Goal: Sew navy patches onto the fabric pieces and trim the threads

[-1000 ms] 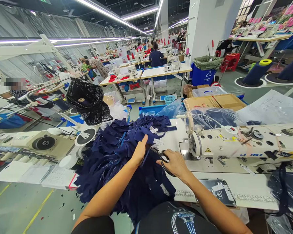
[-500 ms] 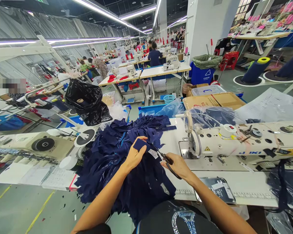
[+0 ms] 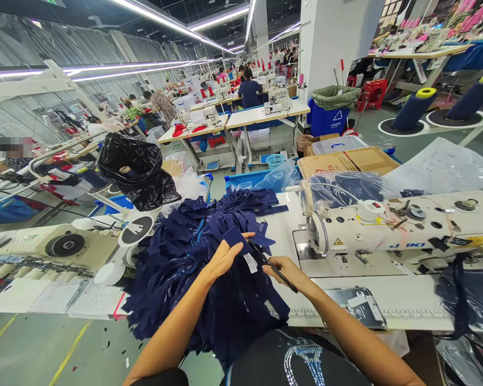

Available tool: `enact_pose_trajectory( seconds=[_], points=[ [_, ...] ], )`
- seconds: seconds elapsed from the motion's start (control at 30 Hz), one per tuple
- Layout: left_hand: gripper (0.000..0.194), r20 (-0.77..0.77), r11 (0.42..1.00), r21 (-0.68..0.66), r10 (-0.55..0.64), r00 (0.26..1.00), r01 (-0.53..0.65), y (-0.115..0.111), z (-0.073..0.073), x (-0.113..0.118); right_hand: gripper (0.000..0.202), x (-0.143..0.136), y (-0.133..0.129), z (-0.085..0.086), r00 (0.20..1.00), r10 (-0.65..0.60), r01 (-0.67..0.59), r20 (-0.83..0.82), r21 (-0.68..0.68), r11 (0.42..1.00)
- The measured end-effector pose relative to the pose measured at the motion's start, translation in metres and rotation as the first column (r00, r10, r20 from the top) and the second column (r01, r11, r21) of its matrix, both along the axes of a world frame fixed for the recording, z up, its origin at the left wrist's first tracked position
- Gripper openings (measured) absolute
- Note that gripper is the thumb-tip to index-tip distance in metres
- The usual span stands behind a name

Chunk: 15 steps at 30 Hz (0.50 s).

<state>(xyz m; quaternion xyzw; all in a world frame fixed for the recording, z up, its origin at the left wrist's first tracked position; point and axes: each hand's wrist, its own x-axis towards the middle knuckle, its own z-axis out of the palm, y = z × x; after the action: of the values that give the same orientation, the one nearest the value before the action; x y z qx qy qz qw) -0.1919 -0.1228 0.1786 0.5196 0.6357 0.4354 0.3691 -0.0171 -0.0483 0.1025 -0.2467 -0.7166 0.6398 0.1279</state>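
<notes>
Between thumb and fingers, my left hand (image 3: 224, 258) pinches a navy fabric strip (image 3: 234, 241). A white printed label (image 3: 250, 262) shows just below it. My right hand (image 3: 285, 272) is closed round dark scissors (image 3: 280, 274), whose blades point up and left to the cloth by my left fingers. Whether the blades touch the fabric I cannot tell. Under both hands a large heap of navy fabric strips (image 3: 169, 279) covers the table's left part and hangs over its front edge.
A white sewing machine (image 3: 370, 230) stands to the right, with a clear-cased item (image 3: 356, 306) in front. Behind are a cardboard box (image 3: 346, 161) and a black plastic bag (image 3: 132, 166). Another machine (image 3: 64, 241) is at left. A person (image 3: 249, 91) sits further back.
My left fingers have shifted on the strip, and one now reaches out past it. The scissors' blades look closer together and steeper. The whole view has moved slightly.
</notes>
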Motion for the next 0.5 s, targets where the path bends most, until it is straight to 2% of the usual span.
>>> enact_pose_trajectory(
  seconds=[0.13, 0.3, 0.5],
  points=[
    [0.039, 0.091, 1.000, -0.011, -0.006, 0.996, 0.007, 0.002, 0.003, 0.000, 0.050, -0.005, -0.006, -0.001, 0.997, -0.070, 0.073, 0.031, -0.104, 0.992],
    [0.039, 0.285, 0.999, 0.005, 0.032, 0.958, -0.035, 0.002, -0.001, -0.008, 0.048, -0.006, -0.011, -0.010, 0.996, -0.085, 0.085, -0.001, -0.115, 0.990],
    [0.040, 0.280, 1.000, 0.024, 0.012, 0.960, -0.019, 0.001, -0.002, -0.010, 0.059, -0.008, -0.009, -0.013, 0.988, -0.110, 0.093, -0.111, -0.150, 0.984]
  ],
)
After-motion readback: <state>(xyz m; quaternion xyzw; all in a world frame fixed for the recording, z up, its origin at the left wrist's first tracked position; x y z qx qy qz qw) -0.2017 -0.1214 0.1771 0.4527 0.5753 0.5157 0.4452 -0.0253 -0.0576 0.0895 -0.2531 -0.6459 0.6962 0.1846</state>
